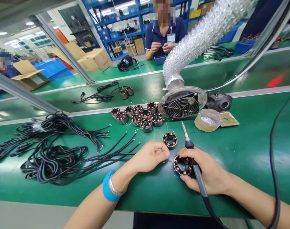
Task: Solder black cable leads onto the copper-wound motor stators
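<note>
My right hand (213, 175) is closed around a soldering iron (199, 179), its metal tip pointing up and away. The thumb and fingers of that hand also grip a round motor stator (185, 171) with copper windings, resting at the bench. My left hand (151, 156) is pinched shut just left of this stator. Short thin wire ends show by its fingertips, but what lies inside the pinch is hidden. Just beyond both hands stands another stator (169, 140) with thin leads sticking up.
Several stators (145, 124) stand grouped behind. A fume extractor fan (182, 106) with a silver duct (195, 41) is at the back, beside a round tub (208, 120). Bundled black cables (54, 162) cover the left bench. A co-worker (166, 35) sits opposite.
</note>
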Motion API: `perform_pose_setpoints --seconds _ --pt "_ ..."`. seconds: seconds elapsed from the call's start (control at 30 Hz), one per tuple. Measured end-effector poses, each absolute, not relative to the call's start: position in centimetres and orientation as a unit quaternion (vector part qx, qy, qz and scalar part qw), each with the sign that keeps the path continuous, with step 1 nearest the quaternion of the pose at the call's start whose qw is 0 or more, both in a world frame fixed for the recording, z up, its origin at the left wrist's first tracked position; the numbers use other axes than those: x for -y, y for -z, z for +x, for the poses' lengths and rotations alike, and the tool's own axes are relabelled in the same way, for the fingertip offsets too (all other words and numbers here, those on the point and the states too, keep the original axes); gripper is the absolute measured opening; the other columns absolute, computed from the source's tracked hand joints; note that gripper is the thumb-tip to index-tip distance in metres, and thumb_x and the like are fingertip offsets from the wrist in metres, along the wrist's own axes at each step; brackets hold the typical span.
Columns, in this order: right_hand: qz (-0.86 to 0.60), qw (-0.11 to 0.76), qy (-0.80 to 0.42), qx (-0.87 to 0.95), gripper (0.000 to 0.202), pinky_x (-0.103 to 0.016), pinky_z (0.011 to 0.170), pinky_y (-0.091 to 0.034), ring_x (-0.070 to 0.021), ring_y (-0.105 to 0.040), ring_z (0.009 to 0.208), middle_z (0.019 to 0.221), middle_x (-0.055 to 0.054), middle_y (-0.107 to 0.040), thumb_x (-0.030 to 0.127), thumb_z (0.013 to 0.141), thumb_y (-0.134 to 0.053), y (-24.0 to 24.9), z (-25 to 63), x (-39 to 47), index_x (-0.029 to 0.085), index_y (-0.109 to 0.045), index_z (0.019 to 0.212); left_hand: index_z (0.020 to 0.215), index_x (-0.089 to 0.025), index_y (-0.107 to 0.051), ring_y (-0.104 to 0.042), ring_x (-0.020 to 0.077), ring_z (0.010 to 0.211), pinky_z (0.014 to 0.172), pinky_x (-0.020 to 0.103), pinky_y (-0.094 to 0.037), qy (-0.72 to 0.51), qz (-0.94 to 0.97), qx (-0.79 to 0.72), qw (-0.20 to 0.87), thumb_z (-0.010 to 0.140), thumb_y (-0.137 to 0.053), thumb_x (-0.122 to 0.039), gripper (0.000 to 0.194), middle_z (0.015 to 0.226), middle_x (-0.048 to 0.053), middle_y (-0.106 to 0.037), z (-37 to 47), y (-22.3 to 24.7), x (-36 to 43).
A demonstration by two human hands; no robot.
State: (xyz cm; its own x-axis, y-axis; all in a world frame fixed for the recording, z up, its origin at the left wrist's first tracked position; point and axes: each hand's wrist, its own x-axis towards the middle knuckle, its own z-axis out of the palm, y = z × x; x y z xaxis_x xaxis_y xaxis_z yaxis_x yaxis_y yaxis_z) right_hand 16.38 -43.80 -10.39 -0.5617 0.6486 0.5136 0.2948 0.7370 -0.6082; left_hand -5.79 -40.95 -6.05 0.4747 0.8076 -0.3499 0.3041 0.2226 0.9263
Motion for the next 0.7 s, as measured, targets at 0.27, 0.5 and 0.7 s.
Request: perform_pose_setpoints --seconds 0.27,0.5,0.7 --pt "-0.282 0.381 -0.231 0.850 0.046 -0.032 0.069 -0.053 -0.0183 -0.058 0.078 0.096 -0.006 -0.062 0.017 0.076 -0.060 10.2 16.2 43.7 0.019 -0.045 0.119 0.073 -0.015 -0.063 -0.022 0.0077 0.049 0.047 0.024 -0.016 -0.111 0.656 -0.497 0.557 0.078 -0.064 -0.042 0.028 0.051 -0.008 -0.029 -6.6 4.7 41.8" --pt "-0.295 0.388 -0.213 0.847 0.041 -0.029 0.065 -0.050 -0.0167 -0.056 0.072 0.088 -0.003 -0.061 0.020 0.076 -0.061 10.0 16.3 43.7 0.020 -0.047 0.115 0.068 -0.014 -0.062 -0.033 0.0088 0.054 0.051 0.023 -0.025 -0.188 0.581 -0.503 0.611 0.076 -0.064 -0.056 0.044 0.057 -0.002 -0.047 -5.7 5.0 42.6" --pt "-0.306 0.390 -0.203 0.845 0.042 -0.029 0.065 -0.051 -0.0170 -0.058 0.074 0.091 -0.003 -0.062 0.022 0.076 -0.062 10.0 16.5 43.6 0.020 -0.047 0.116 0.086 -0.013 -0.069 -0.021 0.0070 0.048 0.048 0.024 -0.015 -0.140 0.606 -0.496 0.606 0.075 -0.069 -0.058 0.046 0.050 -0.009 -0.031 -5.8 5.5 43.0"
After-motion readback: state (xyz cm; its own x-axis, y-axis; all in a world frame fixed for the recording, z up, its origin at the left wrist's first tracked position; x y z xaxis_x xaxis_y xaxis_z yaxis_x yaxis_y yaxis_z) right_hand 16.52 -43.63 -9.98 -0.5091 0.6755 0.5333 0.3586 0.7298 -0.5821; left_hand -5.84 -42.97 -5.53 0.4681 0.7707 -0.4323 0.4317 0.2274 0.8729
